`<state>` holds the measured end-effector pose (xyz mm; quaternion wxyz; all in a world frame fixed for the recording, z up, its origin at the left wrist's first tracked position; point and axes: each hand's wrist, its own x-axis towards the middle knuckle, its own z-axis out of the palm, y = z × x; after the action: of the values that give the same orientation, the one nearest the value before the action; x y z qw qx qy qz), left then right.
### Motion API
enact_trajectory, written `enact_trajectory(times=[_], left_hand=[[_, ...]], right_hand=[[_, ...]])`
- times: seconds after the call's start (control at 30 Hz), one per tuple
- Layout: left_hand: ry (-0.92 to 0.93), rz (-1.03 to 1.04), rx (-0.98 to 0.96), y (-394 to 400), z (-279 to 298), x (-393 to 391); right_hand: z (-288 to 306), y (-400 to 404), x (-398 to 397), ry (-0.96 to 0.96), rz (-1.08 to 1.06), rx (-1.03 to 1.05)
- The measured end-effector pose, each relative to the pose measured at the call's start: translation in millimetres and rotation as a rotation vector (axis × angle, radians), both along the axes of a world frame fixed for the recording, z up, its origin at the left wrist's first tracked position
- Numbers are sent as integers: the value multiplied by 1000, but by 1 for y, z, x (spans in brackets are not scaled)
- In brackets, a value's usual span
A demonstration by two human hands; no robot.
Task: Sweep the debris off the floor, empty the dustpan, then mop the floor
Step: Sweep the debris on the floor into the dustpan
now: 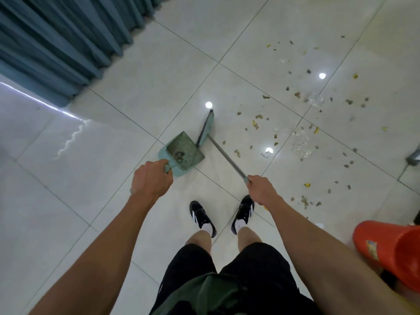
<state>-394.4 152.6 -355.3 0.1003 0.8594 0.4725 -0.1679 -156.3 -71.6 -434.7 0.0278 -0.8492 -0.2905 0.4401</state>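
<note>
Dustpan (184, 153): teal, resting on the tiled floor (118, 201) ahead of the feet, a few dark scraps inside.
Left hand (151, 181): clenched around the dustpan's handle.
Broom (204, 129): teal head set just beside the dustpan's open edge; grey pole slants back.
Right hand (261, 189): fist closed on the pole's end.
Debris (306, 123): brown and yellow bits scattered over the tiles toward the right; some pale clear pieces hard to make out.
Orange bucket (395, 251): cut off at the right edge.
Curtain (56, 42): blue-green, upper left.

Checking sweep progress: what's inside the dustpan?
Inside the teal plastic dustpan, a small dark clump of debris sits near the comb teeth. The left hand covers the handle end.
</note>
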Motion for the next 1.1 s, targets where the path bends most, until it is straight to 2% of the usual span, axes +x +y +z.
enact_trajectory(times=[0.27, 0.6, 0.93, 1.1], left_hand=[[-23, -17, -53, -42, 0, 61], [-16, -158, -78, -78, 2, 147], [1, -300, -75, -86, 12, 208], [34, -317, -31, -62, 24, 212]], right_hand=[[-13, -49, 45, -49, 39, -127], [-5, -139, 104, -153, -140, -215], [9, -202, 129, -119, -320, -108], [11, -170, 124, -78, -478, 58]])
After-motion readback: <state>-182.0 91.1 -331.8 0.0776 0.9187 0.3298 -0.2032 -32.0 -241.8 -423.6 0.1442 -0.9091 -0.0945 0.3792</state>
